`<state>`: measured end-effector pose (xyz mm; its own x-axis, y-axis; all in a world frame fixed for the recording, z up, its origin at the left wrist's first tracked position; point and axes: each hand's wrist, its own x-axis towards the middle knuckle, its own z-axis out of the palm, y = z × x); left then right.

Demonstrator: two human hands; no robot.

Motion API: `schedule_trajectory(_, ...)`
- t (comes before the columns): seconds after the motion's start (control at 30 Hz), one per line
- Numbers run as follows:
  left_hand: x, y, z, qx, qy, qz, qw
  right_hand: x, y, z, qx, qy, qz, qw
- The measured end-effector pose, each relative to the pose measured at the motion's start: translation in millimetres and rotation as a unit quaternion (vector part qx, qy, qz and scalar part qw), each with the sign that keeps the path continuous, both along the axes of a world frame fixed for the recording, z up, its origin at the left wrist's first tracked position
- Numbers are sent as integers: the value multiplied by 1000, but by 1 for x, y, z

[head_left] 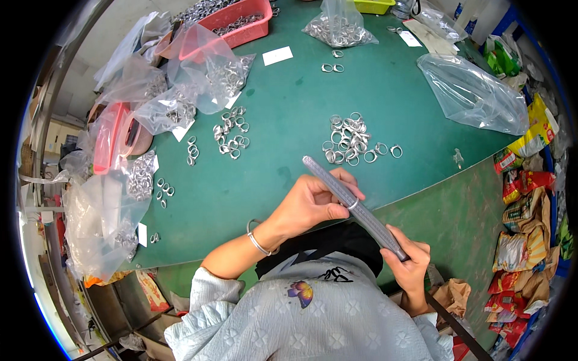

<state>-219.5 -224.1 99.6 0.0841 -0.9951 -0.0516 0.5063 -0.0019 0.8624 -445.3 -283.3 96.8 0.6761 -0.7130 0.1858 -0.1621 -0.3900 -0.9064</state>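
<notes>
My right hand (410, 259) grips the thick end of a long grey tapered sizing stick (337, 183) that slants up to the left. A silver ring (353, 204) sits around the stick near its middle. My left hand (313, 201), with a bangle on the wrist, pinches that ring with thumb and fingers. Beyond the stick's tip, a loose pile of silver rings (349, 139) lies on the green table (289, 102).
More ring clusters (230, 135) lie to the left. Clear plastic bags of rings (198, 72) and pink baskets (241, 21) line the left and far edge. An empty clear bag (475, 93) lies at the right. Snack packets (524, 210) are piled on the floor at the right.
</notes>
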Motion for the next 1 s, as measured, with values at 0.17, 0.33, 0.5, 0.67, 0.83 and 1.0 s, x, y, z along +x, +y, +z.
schedule_trajectory(0.17, -2, 5, 10, -29, -67, 3, 997, -2, -5, -18, -38, -28, 22, 999)
schedule_trajectory(0.33, -3, 8, 13, -57, -130, 9, 990, -1, -7, -30, -41, -53, 33, 997)
schedule_trajectory(0.5, -2, 10, 16, -52, -167, 2, 985, 1, -8, -36, -39, -70, 41, 996)
schedule_trajectory(0.67, -1, 12, 15, -58, -182, 3, 982, 1, -8, -39, -35, -74, 53, 995)
schedule_trajectory(0.83, -1, 13, 14, -84, -219, 11, 972, 1, -7, -41, -33, -79, 57, 995)
schedule_trajectory(1.0, -1, 14, 17, -91, -240, 14, 967, 2, -7, -46, -22, -87, 60, 994)
